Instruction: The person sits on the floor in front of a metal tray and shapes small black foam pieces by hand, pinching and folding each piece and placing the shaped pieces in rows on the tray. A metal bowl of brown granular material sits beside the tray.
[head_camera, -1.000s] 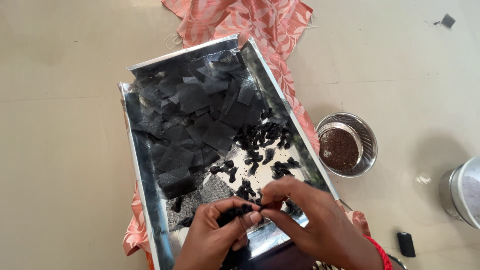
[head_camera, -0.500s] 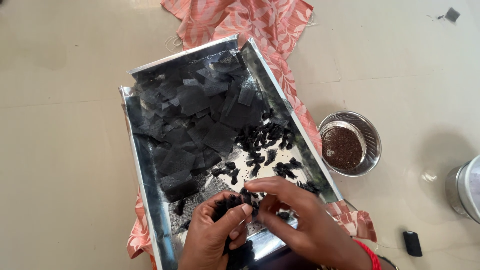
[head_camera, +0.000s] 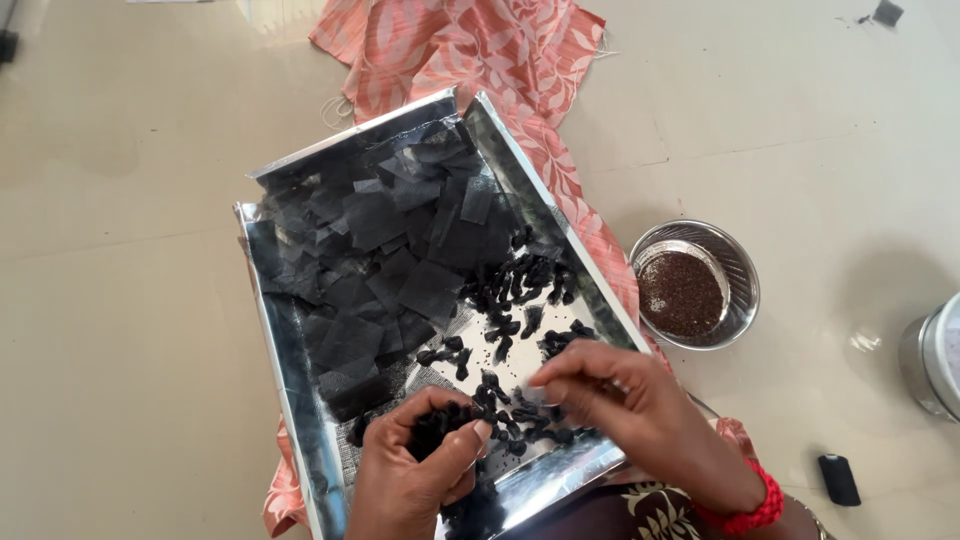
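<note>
- Glossy beige floor, with a shiny rectangular metal tray (head_camera: 300, 420) on salmon leaf-print cloth (head_camera: 500, 50).
- Tray holds flat black mesh squares (head_camera: 380, 260) — plus small black twisted bundles (head_camera: 520, 290).
- Left hand (head_camera: 415, 470) cups bundles, fingers curled around them.
- Right hand (head_camera: 630, 410) hovers over loose bundles, fingertips pinched — grasp unclear.

bright soft daylight, glare on the steel tray (head_camera: 300, 420), sharp focus.

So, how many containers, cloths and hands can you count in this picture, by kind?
Shiny metal tray: 1
Steel bowl of dark grains: 1
Steel canister, partly cut off at the edge: 1
Orange patterned cloth: 1
Small black object on the floor: 1
Hands: 2, left hand and right hand
Total: 7
</note>
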